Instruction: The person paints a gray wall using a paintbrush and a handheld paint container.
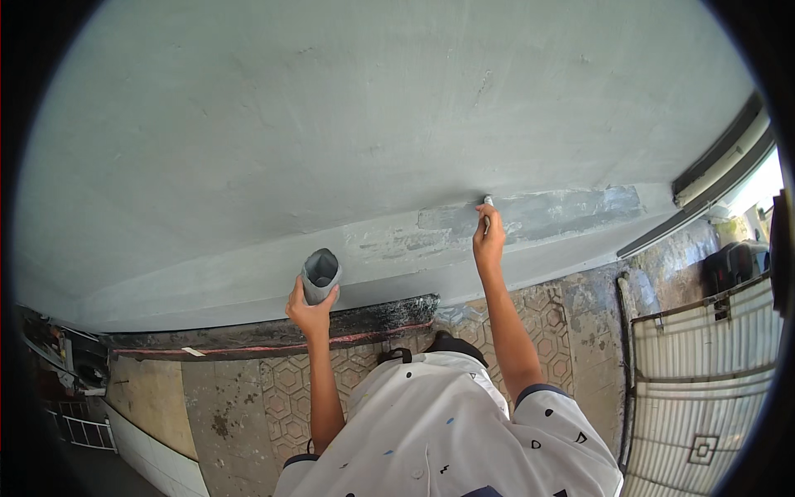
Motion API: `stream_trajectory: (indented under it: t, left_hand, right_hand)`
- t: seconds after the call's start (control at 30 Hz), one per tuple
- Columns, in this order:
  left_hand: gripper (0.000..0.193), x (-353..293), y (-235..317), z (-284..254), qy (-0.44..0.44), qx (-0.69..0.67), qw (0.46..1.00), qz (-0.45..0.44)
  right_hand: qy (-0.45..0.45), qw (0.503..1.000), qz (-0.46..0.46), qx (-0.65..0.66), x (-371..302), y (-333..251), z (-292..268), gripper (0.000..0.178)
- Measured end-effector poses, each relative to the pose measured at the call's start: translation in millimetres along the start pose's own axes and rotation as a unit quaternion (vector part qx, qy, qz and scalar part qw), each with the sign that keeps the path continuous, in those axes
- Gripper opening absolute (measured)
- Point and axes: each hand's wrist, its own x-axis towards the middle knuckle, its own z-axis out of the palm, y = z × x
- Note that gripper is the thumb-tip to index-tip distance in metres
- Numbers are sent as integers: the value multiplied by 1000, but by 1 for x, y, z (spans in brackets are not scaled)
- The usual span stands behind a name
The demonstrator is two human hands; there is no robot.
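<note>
My left hand (310, 311) is wrapped round a grey paint cup (317, 290), held up in front of the wall with its dark mouth showing. Grey paint seems to coat its inside. Further right and higher, my right hand (489, 236) is closed on the handle of a paintbrush (488, 200). The brush tip touches the wall (348, 124) at the upper edge of a ledge-like band. Along that band runs a darker grey, wet-looking painted strip (563, 213), reaching to the right of the brush. Left of the brush the paint is patchy and paler.
Below the wall lies a long black board (273, 331) with a pink line along it. Patterned paving (538, 319) covers the ground. A corrugated metal gate (704, 398) stands at right, near a dark-framed opening (720, 166). White metal rails (87, 429) show at lower left.
</note>
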Motion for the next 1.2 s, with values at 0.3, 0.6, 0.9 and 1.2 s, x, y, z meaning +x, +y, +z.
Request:
stream_trajectory:
  t: [0.3, 0.6, 0.9, 1.2]
  left_hand:
    - [72, 3, -17, -26, 51, 22, 998, -36]
    - [71, -13, -55, -74, 75, 75, 991, -85]
    - [73, -30, -65, -91, 54, 93, 972, -208]
    - [73, -19, -53, -77, 64, 118, 984, -118]
  right_hand:
    - [-168, 920, 52, 350, -90, -141, 115, 22]
    - [-4, 981, 88, 175, -32, 40, -22, 10]
    - [-25, 996, 19, -82, -33, 14, -34, 17]
    - [-207, 936, 81, 273, -91, -136, 73, 14]
